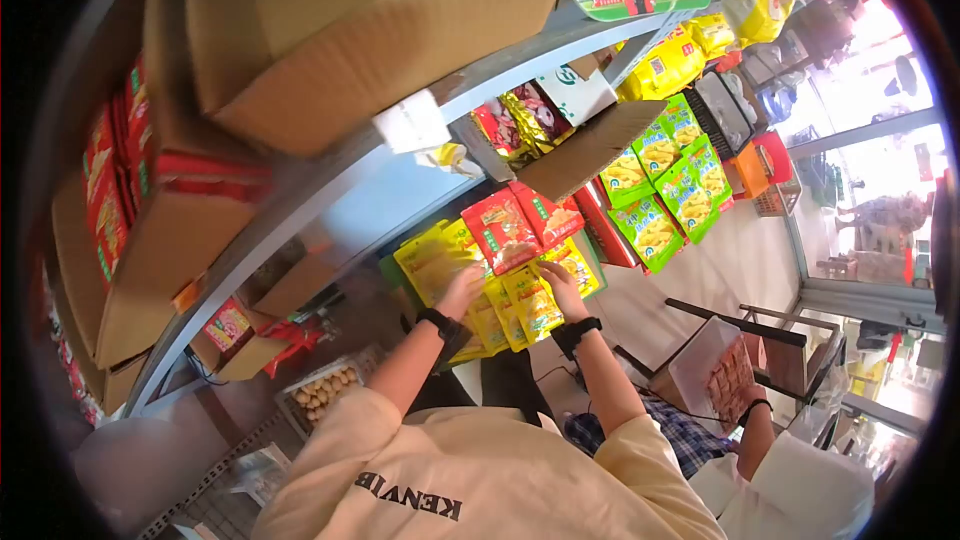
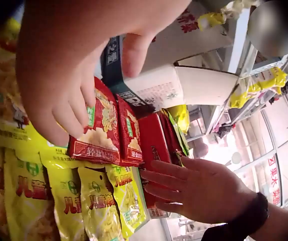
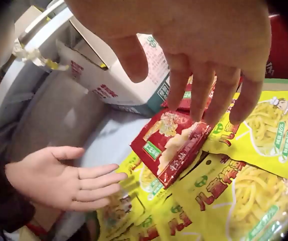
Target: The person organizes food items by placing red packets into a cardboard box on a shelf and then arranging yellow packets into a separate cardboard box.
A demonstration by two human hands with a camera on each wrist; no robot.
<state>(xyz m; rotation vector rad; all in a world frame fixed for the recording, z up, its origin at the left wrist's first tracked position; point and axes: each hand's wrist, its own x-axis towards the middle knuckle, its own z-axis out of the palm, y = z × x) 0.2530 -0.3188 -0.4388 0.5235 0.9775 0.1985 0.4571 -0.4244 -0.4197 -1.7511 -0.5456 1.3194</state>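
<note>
Two red snack packets lie side by side on top of several yellow snack packets, in front of the shelf. My left hand is at the left of the red packets, its fingertips right at a red packet's edge in the left wrist view. In the right wrist view that left hand shows its palm, fingers straight. On the other side, my right hand hovers beside the yellow packets, palm facing inward. The left wrist view shows this right hand with fingers extended and nothing held.
Green snack packets stand to the right. Behind is an open carton with a raised flap. Large cardboard boxes fill the upper shelf. Another person's hand is near a clear bin at right.
</note>
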